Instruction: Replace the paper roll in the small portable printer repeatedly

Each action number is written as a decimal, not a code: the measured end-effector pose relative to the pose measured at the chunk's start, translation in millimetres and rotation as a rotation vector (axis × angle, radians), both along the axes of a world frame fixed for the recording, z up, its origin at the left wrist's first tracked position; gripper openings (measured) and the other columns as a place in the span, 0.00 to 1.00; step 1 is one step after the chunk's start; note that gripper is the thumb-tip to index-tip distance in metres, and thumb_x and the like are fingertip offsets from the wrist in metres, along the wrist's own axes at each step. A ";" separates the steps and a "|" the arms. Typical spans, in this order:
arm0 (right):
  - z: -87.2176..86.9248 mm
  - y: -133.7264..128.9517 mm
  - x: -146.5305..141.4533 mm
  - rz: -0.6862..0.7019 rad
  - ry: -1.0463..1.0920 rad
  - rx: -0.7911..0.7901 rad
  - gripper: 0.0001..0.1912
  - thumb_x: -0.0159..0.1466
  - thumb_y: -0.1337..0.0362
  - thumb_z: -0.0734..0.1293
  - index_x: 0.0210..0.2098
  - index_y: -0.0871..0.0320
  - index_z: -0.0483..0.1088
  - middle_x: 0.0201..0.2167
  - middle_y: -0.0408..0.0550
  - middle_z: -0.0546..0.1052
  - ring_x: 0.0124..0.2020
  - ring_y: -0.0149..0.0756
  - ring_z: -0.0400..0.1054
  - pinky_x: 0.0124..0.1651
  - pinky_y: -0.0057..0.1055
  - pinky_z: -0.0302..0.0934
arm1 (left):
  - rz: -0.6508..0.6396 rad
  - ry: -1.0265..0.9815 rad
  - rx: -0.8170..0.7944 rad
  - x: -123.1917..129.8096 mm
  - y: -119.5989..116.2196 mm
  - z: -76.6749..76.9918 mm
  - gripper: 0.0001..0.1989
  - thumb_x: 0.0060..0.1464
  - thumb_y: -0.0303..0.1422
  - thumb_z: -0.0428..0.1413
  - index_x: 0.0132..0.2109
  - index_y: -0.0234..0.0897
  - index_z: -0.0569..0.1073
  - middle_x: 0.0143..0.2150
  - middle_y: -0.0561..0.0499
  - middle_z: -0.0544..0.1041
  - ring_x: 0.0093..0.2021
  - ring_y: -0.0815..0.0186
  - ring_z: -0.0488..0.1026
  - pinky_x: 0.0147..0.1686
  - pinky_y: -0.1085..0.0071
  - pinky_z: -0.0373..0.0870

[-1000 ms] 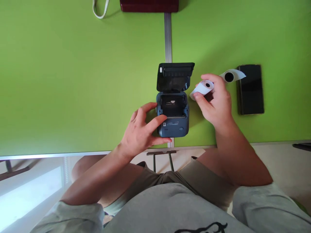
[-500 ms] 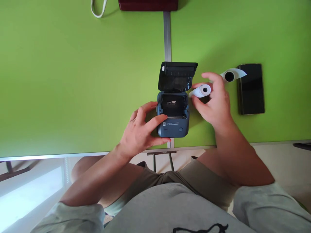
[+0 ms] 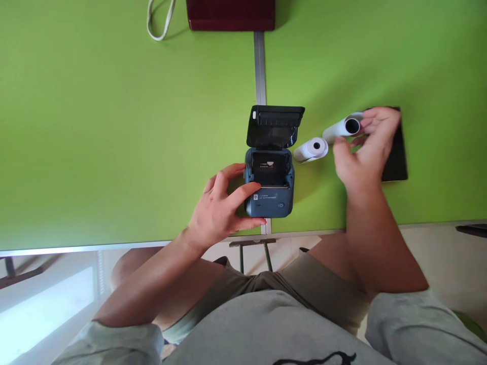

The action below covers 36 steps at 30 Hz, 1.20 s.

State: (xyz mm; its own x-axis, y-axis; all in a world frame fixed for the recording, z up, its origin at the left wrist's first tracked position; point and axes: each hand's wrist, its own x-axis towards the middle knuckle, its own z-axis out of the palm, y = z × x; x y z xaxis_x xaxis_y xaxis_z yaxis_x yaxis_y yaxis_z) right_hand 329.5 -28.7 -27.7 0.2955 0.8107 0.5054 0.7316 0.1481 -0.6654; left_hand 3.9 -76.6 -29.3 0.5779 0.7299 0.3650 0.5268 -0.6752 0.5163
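Observation:
My left hand [image 3: 218,205] grips the left side and front of a small blue-grey label printer [image 3: 268,203], its thumb lying on the top by the opening. The printer's black lid [image 3: 272,126] stands raised and its paper bay [image 3: 270,170] shows no roll. Right of it, a white paper roll [image 3: 306,151] with a small dark core lies on the table, touched by neither hand. A second paper roll [image 3: 337,130] with a wide black core lies just behind. My right hand [image 3: 367,147] is at that roll's near end, thumb and fingers apart; whether the fingertips touch its loose paper I cannot tell.
A black phone-like slab [image 3: 395,152] lies partly under my right hand. At the far edge of view stand a dark red box [image 3: 232,17] and a white strap loop [image 3: 162,30]. A metal seam [image 3: 259,71] crosses the green table [image 3: 114,126].
My right hand has let go of the small-core roll, leaving it beside the printer, and has moved right to the wide-core roll. My left hand keeps its hold.

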 end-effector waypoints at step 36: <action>-11.0 2.8 -0.3 0.145 0.064 -0.108 0.25 0.65 0.72 0.63 0.58 0.44 0.69 0.51 0.51 0.78 0.50 0.46 0.75 0.54 0.48 0.70 | 0.013 0.033 0.008 -1.7 0.4 -1.5 0.35 0.62 0.62 0.53 0.64 0.44 0.67 0.65 0.35 0.66 0.65 0.48 0.72 0.59 0.48 0.77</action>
